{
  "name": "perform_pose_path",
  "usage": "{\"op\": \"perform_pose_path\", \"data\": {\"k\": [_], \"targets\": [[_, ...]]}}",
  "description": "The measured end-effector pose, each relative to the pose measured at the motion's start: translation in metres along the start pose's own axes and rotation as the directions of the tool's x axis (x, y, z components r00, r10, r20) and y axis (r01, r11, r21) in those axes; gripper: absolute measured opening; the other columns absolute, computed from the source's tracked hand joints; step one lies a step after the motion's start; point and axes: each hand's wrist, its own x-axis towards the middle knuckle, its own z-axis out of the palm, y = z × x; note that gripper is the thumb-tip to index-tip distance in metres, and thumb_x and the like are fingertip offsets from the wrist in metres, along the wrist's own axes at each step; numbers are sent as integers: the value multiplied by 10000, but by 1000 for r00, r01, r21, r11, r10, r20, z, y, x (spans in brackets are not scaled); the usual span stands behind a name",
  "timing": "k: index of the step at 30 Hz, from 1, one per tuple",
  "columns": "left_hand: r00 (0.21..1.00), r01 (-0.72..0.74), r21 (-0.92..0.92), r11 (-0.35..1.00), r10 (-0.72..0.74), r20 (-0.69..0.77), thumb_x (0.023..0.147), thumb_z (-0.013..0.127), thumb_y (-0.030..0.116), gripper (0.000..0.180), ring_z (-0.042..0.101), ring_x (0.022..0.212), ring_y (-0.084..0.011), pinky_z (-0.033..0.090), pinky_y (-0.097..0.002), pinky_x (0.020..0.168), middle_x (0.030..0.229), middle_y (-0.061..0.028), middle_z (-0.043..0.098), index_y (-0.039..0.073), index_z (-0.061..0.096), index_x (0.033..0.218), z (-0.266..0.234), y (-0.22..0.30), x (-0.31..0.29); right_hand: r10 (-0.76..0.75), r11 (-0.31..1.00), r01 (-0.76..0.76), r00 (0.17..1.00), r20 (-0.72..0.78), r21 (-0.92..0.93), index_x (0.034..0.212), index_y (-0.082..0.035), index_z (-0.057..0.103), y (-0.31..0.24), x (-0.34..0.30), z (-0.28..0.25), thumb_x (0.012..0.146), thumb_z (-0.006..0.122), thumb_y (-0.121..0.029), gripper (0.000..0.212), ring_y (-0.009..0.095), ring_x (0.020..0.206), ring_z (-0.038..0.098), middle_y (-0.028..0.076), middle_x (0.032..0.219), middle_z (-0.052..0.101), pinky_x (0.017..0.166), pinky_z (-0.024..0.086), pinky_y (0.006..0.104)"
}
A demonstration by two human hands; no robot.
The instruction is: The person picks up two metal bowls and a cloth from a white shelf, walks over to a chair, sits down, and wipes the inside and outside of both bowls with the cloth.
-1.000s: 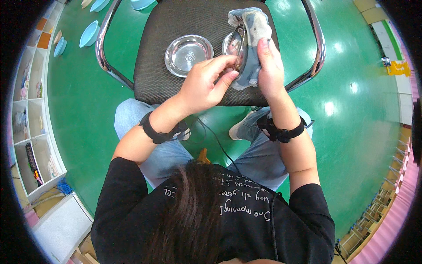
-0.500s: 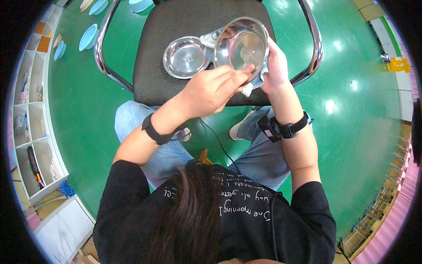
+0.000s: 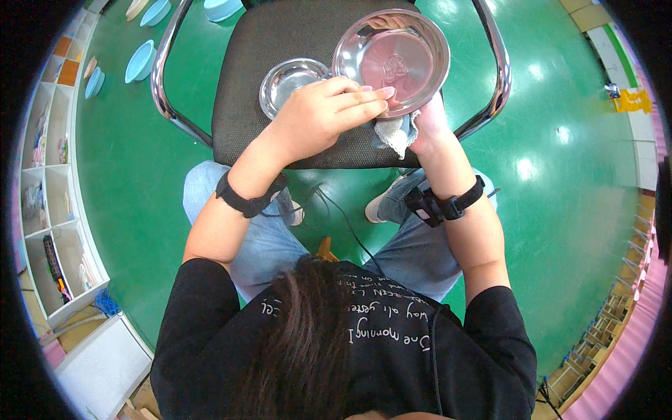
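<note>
A shiny stainless steel bowl (image 3: 396, 66) is held up over the chair seat, its inside facing me. My left hand (image 3: 318, 115) grips its near left rim, with fingers reaching over the edge and the thumb hidden. Behind the bowl's near right side is my right hand (image 3: 430, 127), holding a pale blue and white cloth (image 3: 399, 134) against the underside; most of its fingers are out of sight. A second steel bowl (image 3: 285, 80) rests on the seat, partly covered by my left hand.
The black chair seat (image 3: 245, 140) faces me between chrome armrests (image 3: 500, 77). Blue basins (image 3: 141, 61) lie on the green floor (image 3: 560, 189) at the far left. White shelves (image 3: 61, 182) line the left side. A thin dark cable (image 3: 346, 224) hangs between my legs.
The held bowl has moved up and right and turned to show more of its inside. My left hand has shifted slightly left, over the resting bowl's edge. The cloth hangs below the held bowl.
</note>
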Motion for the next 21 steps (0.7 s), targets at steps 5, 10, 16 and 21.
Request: {"op": "perform_pose_path", "data": {"k": [5, 10, 16, 21], "targets": [[1000, 30, -50, 998, -30, 6, 709, 551, -22, 370, 610, 887, -225, 509, -331, 765, 1092, -29, 638, 87, 614, 1056, -3, -11, -2, 3, 995, -8, 998, 58, 97, 1166, -5, 507, -5, 8, -4, 940, 348, -211, 345, 218, 905, 629, 144, 1075, 606, 785, 530, 339], [990, 131, -36, 991, -129, 61, 736, 551, -19, 322, 600, 857, -236, 491, -334, 741, 965, -53, 641, 80, 615, 1035, -5, -20, -6, 62, 995, -68, 994, 89, 67, 1198, -27, 485, -17, 6, 0, 972, 323, -254, 359, 232, 935, 629, 130, 1087, 611, 817, 526, 351], [980, 197, 42, 980, -197, 10, 727, 563, -10, 371, 574, 758, -264, 472, -361, 676, 806, -99, 586, 52, 576, 1092, 1, -12, -7, 93, 983, -127, 966, 239, 133, 1157, -19, 516, -24, 7, -12, 982, 339, -281, 361, 224, 936, 625, 122, 1056, 624, 850, 505, 369], [963, 267, 86, 960, -268, 3, 709, 574, 17, 383, 573, 747, -284, 474, -372, 652, 814, -129, 582, -3, 551, 1090, 14, -5, -15, -120, 984, 126, 991, 54, -130, 1146, -2, 526, -14, -1, 5, 966, 429, -272, 338, 181, 909, 620, 96, 1047, 626, 829, 503, 317]]}}
